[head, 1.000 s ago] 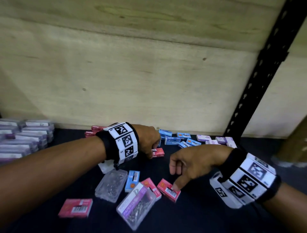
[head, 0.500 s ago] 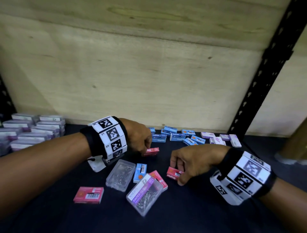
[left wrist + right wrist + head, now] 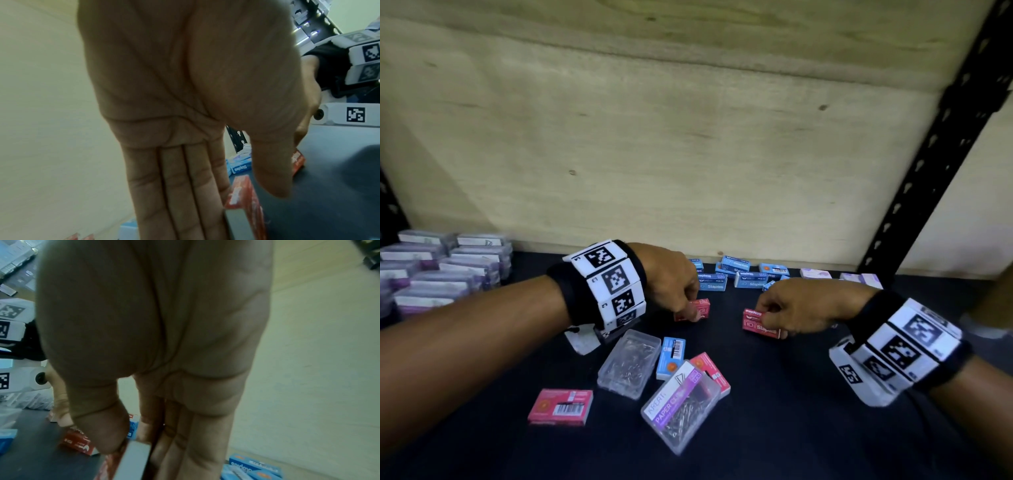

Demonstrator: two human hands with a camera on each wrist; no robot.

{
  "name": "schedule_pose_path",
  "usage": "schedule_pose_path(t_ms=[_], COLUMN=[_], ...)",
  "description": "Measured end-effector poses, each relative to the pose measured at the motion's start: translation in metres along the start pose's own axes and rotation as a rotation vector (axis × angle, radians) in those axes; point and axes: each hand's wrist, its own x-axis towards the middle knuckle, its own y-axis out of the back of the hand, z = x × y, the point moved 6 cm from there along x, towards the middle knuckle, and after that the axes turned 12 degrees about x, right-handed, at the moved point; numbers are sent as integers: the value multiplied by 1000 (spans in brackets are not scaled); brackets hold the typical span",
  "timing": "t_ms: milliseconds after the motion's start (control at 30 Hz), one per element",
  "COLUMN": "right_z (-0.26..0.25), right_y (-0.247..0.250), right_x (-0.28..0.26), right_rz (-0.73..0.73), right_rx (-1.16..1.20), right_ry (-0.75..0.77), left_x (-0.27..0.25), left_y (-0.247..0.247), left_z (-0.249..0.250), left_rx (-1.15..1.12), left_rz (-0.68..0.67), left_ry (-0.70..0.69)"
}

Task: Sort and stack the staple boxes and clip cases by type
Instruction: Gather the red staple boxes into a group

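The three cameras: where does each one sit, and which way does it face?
Head: looks down at the black shelf, both forearms, left hand, right hand.
Left wrist: looks along the left palm at its red staple box.
Right wrist: looks along the right palm at its red staple box.
Shared: blue staple boxes.

Red staple boxes (image 3: 560,406): five. Loose clear clip cases (image 3: 629,363): two. Blue boxes, stacked cases: uncountable.

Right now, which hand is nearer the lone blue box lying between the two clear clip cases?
Left. The left hand grips a red box just above and left of the blue box; the right hand, holding another red box, sits farther off to its right.
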Motion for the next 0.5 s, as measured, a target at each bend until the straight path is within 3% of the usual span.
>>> schedule_pose_path(t_ms=[500], right_z=[5], right_y=[-2], right_x=[8], right_rz=[-34], right_rx=[115], right_ry=[-36], left_x=[1], left_y=[21], left_z=[11], left_rx=[-86], left_rz=[151], left_ry=[-147])
